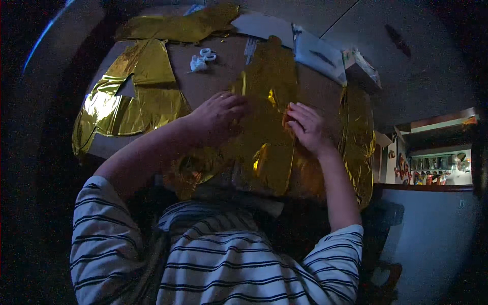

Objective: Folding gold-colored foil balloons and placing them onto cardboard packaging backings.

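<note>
A long gold foil sheet (269, 71) lies down the middle of the brown work surface, creased and shiny in spots. My left hand (221, 113) is over its left edge, fingers bent toward the foil; their tips are dim and smeared, so a grip cannot be made out. At the right edge of the same sheet, my right hand (307, 126) has its fingers and thumb closed on the foil, which glows orange there. A white object with ring-shaped loops (203, 60) rests beyond my left hand.
Another gold foil piece (157, 96) with a gap in it covers the left side. More foil lies along the far edge (178, 26) and the right edge (358, 142). White panels (317, 53) and a small box (361, 68) sit at the back right. A lit shelf (439, 168) stands farther right.
</note>
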{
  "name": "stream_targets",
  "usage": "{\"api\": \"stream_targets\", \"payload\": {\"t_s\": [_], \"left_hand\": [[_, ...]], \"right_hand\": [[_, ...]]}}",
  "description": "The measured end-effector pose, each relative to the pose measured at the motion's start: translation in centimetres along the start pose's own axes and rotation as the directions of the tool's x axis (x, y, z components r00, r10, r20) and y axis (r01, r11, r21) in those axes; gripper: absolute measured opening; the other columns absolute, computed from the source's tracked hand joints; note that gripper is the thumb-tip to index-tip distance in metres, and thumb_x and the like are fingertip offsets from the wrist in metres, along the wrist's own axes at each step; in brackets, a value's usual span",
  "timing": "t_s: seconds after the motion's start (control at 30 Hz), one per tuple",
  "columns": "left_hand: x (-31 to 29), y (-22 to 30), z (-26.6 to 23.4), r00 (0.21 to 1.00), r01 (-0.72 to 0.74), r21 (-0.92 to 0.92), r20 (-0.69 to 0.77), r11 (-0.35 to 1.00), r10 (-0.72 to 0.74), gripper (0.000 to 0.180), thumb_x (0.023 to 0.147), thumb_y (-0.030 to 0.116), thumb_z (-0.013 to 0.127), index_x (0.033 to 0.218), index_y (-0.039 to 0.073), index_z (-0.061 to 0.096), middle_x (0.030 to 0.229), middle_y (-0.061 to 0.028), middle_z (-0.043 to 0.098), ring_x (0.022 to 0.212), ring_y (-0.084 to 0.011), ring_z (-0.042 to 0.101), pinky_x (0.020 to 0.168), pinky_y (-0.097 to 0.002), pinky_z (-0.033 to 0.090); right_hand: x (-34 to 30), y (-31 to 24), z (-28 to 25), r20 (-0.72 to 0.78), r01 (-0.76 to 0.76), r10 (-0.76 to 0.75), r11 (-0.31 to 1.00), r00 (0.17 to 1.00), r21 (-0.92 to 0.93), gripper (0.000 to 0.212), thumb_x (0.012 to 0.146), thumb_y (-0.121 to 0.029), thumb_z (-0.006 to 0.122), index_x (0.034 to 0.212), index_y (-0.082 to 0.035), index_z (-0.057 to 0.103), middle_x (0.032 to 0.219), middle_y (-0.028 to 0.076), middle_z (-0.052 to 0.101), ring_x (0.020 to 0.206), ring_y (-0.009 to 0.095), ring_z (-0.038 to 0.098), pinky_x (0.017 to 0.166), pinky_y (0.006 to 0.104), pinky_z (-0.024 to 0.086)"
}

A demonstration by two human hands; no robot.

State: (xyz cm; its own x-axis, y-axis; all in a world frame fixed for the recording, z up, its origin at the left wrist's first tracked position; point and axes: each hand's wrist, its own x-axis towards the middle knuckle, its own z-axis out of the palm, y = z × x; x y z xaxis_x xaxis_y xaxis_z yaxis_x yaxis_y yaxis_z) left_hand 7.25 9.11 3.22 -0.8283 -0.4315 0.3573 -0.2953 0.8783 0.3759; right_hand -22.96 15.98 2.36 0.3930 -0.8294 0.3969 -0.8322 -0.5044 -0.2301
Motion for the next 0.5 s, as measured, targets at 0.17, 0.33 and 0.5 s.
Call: {"api": "stream_targets", "payload": {"t_s": [0.17, 0.33, 0.5], "left_hand": [[-0.5, -0.8, 0.1, 0.999, -0.034, -0.015, -0.016, 0.999, 0.034, 0.046, 0.08, 0.027, 0.064, 0.119, 0.005, 0.053, 0.123, -0.0152, 0.05, 0.115, -0.0328, 0.046, 0.099, -0.0424, 0.037], [-0.3, -0.9, 0.1, 0.998, -0.066, -0.029, -0.026, 0.997, 0.065, 0.049, 0.078, 0.026, 0.066, 0.12, 0.005, 0.052, 0.121, -0.0156, 0.051, 0.114, -0.033, 0.047, 0.097, -0.0428, 0.038], [-0.1, -1.5, 0.5, 0.996, -0.087, -0.045, -0.018, 0.995, 0.086, 0.049, 0.077, 0.025, 0.067, 0.119, 0.004, 0.053, 0.121, -0.0153, 0.051, 0.113, -0.0327, 0.047, 0.097, -0.0424, 0.038]], "right_hand": [[0.1, -0.8, -0.7, 0.024, -0.008, 0.008, 1.0, 1.0, -0.009, 0.025, 0.079, -0.01, 0.067, 0.103, -0.004, 0.063, 0.118, 0.012, 0.06, 0.113, 0.031, 0.054, 0.096, 0.0405, 0.044], [-0.3, -0.8, -0.5, 0.018, -0.004, 0.004, 1.0, 1.0, -0.001, 0.025, 0.08, -0.01, 0.066, 0.104, -0.005, 0.063, 0.118, 0.012, 0.06, 0.114, 0.031, 0.054, 0.097, 0.0402, 0.044], [0.0, -1.5, -1.1, 0.061, -0.023, 0.024, 0.999, 0.998, -0.028, 0.026, 0.079, -0.011, 0.067, 0.104, -0.004, 0.063, 0.118, 0.011, 0.06, 0.114, 0.03, 0.054, 0.096, 0.0399, 0.044]]}}
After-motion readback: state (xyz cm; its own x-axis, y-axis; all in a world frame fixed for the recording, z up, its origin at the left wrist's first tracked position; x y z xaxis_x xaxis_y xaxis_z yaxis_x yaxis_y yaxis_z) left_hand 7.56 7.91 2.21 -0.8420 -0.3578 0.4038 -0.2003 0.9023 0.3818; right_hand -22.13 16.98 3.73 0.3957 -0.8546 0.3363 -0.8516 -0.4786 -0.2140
